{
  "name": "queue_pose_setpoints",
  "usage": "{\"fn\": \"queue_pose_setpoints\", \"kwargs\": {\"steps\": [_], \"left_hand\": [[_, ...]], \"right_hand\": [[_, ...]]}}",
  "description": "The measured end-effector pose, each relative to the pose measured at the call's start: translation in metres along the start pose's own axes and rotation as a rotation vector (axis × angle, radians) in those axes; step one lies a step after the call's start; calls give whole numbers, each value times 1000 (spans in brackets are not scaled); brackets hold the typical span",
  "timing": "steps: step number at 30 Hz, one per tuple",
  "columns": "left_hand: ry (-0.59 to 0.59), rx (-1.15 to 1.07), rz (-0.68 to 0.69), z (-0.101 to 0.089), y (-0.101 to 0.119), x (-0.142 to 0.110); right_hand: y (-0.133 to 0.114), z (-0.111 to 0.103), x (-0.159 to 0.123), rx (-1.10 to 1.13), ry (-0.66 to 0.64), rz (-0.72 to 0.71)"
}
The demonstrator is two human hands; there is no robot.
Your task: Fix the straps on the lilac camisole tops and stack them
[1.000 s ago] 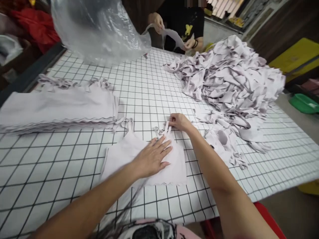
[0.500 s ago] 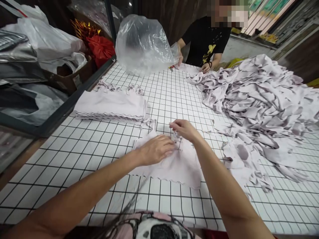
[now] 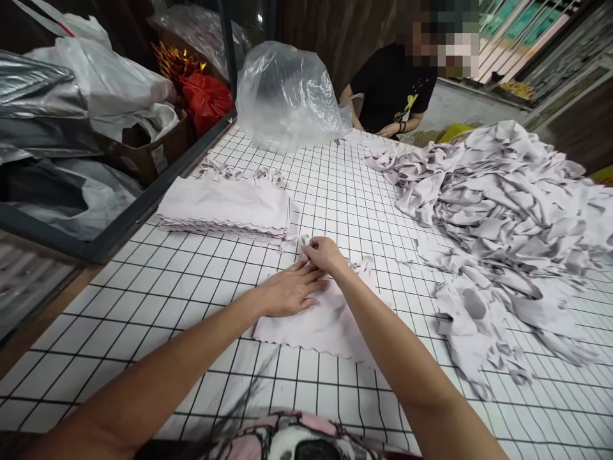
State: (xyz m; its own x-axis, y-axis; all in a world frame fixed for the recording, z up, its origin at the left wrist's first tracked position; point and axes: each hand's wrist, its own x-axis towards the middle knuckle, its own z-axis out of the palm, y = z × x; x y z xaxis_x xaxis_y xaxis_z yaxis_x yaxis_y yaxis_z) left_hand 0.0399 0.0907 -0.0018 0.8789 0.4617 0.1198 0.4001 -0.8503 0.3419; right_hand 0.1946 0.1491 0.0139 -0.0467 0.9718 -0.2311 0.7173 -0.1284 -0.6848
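The left hand (image 3: pixel 290 291) lies palm down on a pale garment (image 3: pixel 320 329) with a wavy hem, its fingers extended and a little apart, pressing on the cloth without gripping it. The right hand (image 3: pixel 325 255) is at the garment's upper edge, just beyond the left fingertips, with thumb and forefinger drawn narrow together; they appear to pinch a thin strap, though the detail there is too small to be certain. The garment rests flat on the counter (image 3: pixel 167 358), whose white cover carries a black grid, directly in front of the wearer and partly under both hands and the right forearm.

Beyond it and to the left sits a neat stack (image 3: pixel 225 204) of similar pale pieces, layered edge on edge, with straps bunched along its far side. To the right a large crumpled pile (image 3: pixel 507 191) of the same cloth spreads over the counter, a few looser pieces (image 3: pixel 474 319) on its near side. A clear plastic bag (image 3: pixel 287 89) stands puffed up at the far edge, beside a person (image 3: pixel 387 89) in a black shirt.
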Motion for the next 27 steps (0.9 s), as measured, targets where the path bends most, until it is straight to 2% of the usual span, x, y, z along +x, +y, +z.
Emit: {"fn": "queue_pose_setpoints", "kwargs": {"steps": [2, 5, 8, 10, 12, 14, 16, 19, 23, 27], "left_hand": [[-11, 4, -7, 1, 0, -1], [-34, -2, -17, 4, -2, -2], [-32, -26, -15, 6, -4, -3], [-23, -45, -14, 7, -5, -3], [-12, -52, -16, 6, -5, -3], [5, -41, -10, 5, -4, -3], [32, -26, -5, 2, -2, -3], [57, -40, -22, 0, 1, -2], [60, -78, -23, -1, 1, -2], [47, -94, -30, 0, 0, -2]], "right_hand": [[0, 0, 4, 109, 44, -26], [-7, -6, 11, 418, 65, -37], [-21, -22, 9, 698, -40, -35], [-29, -35, 2, 741, -156, -116], [-32, -45, -8, 615, -226, -191], [-30, -50, -18, 392, -206, -230], [-26, -47, -24, 177, -183, -325], [-21, -33, -24, -129, -237, -490], [-23, -11, -9, -452, -171, -478], [-25, 1, 3, -475, -119, -475]]}}
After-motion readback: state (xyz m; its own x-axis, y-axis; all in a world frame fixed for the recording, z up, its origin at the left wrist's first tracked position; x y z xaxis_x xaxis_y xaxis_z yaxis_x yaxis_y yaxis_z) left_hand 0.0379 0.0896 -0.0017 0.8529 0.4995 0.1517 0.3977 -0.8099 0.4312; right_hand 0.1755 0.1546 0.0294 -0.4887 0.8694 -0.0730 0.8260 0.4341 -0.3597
